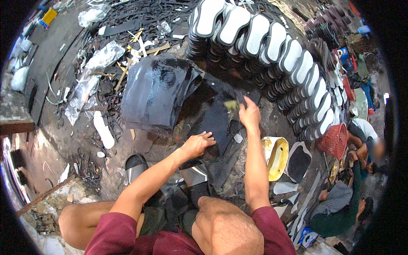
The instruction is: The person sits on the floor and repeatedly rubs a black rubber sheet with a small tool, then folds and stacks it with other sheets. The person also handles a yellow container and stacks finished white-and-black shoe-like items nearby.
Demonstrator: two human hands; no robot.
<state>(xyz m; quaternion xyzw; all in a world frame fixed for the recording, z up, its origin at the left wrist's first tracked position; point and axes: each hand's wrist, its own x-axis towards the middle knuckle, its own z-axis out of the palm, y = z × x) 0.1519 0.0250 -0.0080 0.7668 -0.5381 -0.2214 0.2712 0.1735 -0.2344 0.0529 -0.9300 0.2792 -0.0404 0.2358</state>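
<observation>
My right hand (250, 114) is closed round the dark handle of a brush (231, 105), whose pale yellow bristles look smeared and lie over a black sheet (212, 121) on the ground. My left hand (196, 145) is at the near left part of that sheet, fingers stretched out and holding nothing. Just left of the sheet lies a thick, curved pile of black sheets (148, 93). To the right of my right forearm stands a cut-open plastic container (278, 158), coated inside with yellow residue.
Tall stacks of shoe soles (257, 36) with white tops curve round the far right. A red basket (332, 141) stands at their near end. Two people (340, 199) sit at the right. Scraps and clear plastic (91, 80) litter the left, beside a loose white sole piece (103, 129).
</observation>
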